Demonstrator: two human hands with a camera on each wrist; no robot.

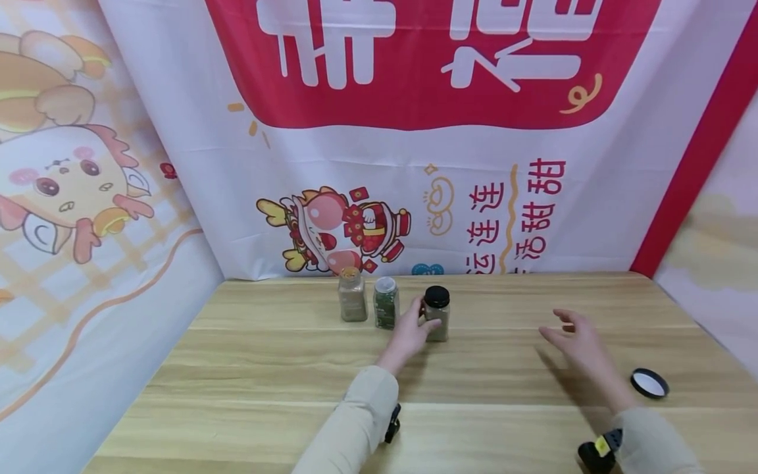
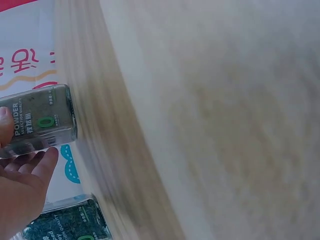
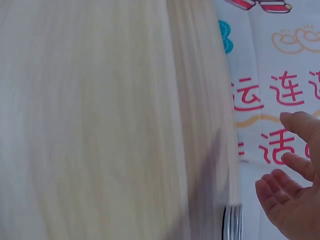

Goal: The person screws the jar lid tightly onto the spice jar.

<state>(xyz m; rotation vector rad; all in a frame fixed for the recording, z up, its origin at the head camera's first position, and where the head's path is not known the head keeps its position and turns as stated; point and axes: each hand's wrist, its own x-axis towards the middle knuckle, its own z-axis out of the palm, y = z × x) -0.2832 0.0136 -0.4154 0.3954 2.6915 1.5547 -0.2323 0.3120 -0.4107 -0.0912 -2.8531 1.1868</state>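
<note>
My left hand (image 1: pixel 408 334) holds a square glass spice jar (image 1: pixel 439 324) with a black cap. The thumb lies across its front in the left wrist view, and the jar (image 2: pixel 42 117) shows greyish-brown powder and a "POWDER" label. Right beside that hand stands a jar of dried green flakes (image 1: pixel 386 306) with a pale top. Farther left is a jar of light brown powder (image 1: pixel 353 301) without a black cap. Off to the right, my right hand (image 1: pixel 577 339) is over the table with its fingers spread, holding nothing; the right wrist view shows the hand (image 3: pixel 295 185) against the printed cloth.
A round black lid (image 1: pixel 649 383) with a white inside lies on the wood-grain table (image 1: pixel 266 382), near my right forearm. Behind the table's far edge hangs a red and white printed cloth (image 1: pixel 355 151). Another printed cloth (image 1: pixel 118 296) covers the left side.
</note>
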